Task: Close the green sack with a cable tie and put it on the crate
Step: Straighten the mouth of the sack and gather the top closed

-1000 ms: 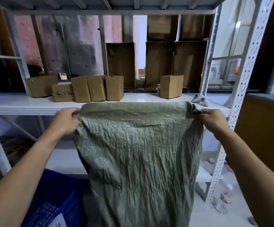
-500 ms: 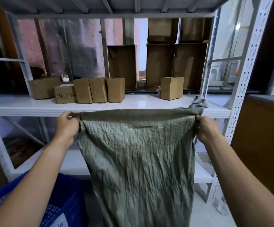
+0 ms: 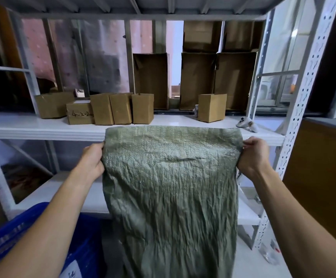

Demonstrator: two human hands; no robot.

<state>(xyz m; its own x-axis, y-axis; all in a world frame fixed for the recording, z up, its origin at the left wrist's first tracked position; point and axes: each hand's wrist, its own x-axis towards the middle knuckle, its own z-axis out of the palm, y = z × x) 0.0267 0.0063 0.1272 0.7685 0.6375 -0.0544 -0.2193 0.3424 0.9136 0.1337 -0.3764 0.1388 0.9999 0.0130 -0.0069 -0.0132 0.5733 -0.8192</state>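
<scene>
A crinkled green woven sack (image 3: pixel 169 189) hangs flat in front of me, its top edge level with the shelf's front edge. My left hand (image 3: pixel 91 159) grips the sack's left edge a little below the top corner. My right hand (image 3: pixel 252 155) pinches the right edge at about the same height. The top strip of the sack stands up above both hands. The sack's bottom runs out of the frame. A blue plastic crate (image 3: pixel 8 237) sits low at the left, partly behind my left forearm. No cable tie is in view.
A white metal shelf rack (image 3: pixel 42 127) stands ahead, with several small cardboard boxes (image 3: pixel 121 108) and tall open cartons (image 3: pixel 199 79) behind them. A small white object (image 3: pixel 247 123) lies at the shelf's right end. The perforated upright (image 3: pixel 299 117) is close to my right hand.
Both hands have slid down the sack's side edges and come lower, so a strip of the top edge now stands above them. The sack stays stretched flat between them.
</scene>
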